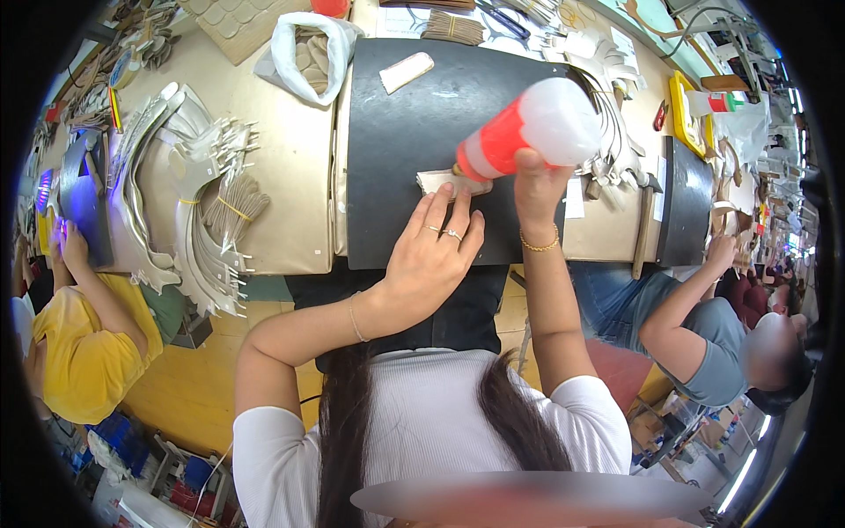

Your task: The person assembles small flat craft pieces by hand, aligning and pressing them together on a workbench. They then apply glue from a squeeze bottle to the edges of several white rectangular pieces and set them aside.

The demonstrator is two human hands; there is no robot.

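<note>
A red and white squeeze bottle [528,132] is tipped steeply in my right hand [539,187], whose fingers wrap round its side. Its narrow nozzle points down at a small pale beige piece [433,181] lying on the black work mat [396,132]. With its fingers stretched out, my left hand [433,251] presses that piece against the mat; the fingertips cover part of it. Another small pale piece with a rounded end [407,72] lies by itself farther back on the mat. Whether anything flows from the nozzle I cannot make out.
Left of the mat lie bundles of long pale strips [189,189]. A white plastic bag [308,62] with brown pieces stands at the back left. More strips [612,97], a hammer [645,220] and a yellow tray [691,114] are on the right. Co-workers sit on both sides.
</note>
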